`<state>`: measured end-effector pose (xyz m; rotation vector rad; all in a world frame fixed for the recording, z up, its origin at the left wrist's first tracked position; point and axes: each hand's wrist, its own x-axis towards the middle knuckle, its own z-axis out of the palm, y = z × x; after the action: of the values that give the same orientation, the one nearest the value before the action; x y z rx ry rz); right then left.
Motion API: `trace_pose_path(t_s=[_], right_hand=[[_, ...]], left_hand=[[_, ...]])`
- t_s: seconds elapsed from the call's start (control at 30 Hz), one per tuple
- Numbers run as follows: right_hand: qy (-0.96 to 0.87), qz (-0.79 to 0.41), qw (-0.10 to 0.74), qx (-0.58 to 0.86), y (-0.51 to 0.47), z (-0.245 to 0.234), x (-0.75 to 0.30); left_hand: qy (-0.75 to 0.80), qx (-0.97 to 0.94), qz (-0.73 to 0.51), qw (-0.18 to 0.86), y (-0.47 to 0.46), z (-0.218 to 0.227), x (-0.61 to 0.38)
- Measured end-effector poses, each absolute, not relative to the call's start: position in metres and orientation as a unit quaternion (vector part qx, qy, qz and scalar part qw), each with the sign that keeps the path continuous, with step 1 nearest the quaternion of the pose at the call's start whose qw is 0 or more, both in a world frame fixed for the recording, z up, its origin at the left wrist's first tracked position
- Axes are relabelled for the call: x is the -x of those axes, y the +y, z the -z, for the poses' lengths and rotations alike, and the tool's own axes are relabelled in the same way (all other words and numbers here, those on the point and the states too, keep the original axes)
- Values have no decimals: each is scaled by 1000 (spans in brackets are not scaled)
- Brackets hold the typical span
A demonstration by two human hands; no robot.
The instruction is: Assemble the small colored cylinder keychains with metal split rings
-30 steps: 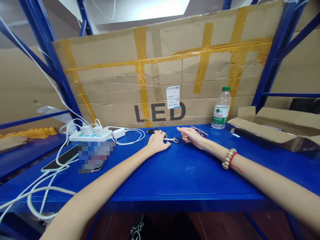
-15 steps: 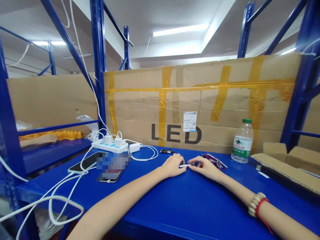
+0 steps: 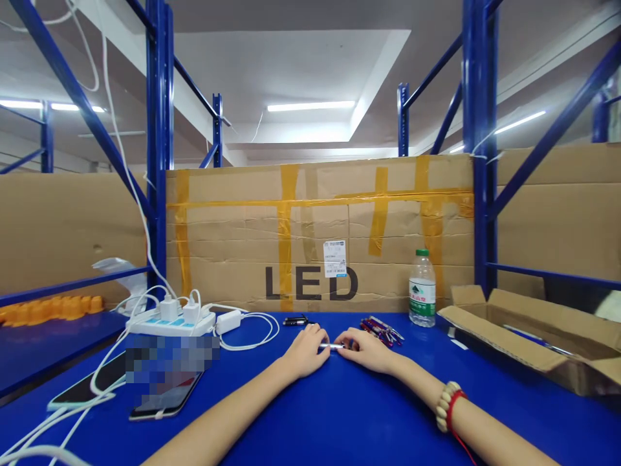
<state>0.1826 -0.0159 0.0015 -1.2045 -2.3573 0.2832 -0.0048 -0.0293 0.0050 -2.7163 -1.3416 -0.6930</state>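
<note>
A slim silvery pen [image 3: 332, 347] is held level between my two hands, just above or on the blue tabletop. My left hand [image 3: 305, 351] pinches its left end between thumb and fingers. On the other end are the closed fingertips of my right hand [image 3: 367, 350], which partly hide it. Beyond the right hand lies a loose pile of purple and silver pens [image 3: 382, 330]. Some small black pen-like pieces [image 3: 295, 321] lie behind the left hand.
A water bottle [image 3: 422, 291] stands at the back right, beside an open cardboard box [image 3: 509, 346] with a pen inside. At left are two phones [image 3: 167, 395], white cables and a power strip [image 3: 169, 322]. A big carton [image 3: 233, 239] walls off the back.
The camera view has turned to the right and tilted up, so the scene sits further left and lower. Both hands stay together at the pen, in nearly the same pose.
</note>
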Motion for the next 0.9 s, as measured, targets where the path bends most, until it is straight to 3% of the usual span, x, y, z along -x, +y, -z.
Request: trace_pose_path(t_s=[0.9], right_hand=[[-861,-99,237,439,-19,-4,-183]], left_hand=[[-433,873,222,18,-28,-5,2]])
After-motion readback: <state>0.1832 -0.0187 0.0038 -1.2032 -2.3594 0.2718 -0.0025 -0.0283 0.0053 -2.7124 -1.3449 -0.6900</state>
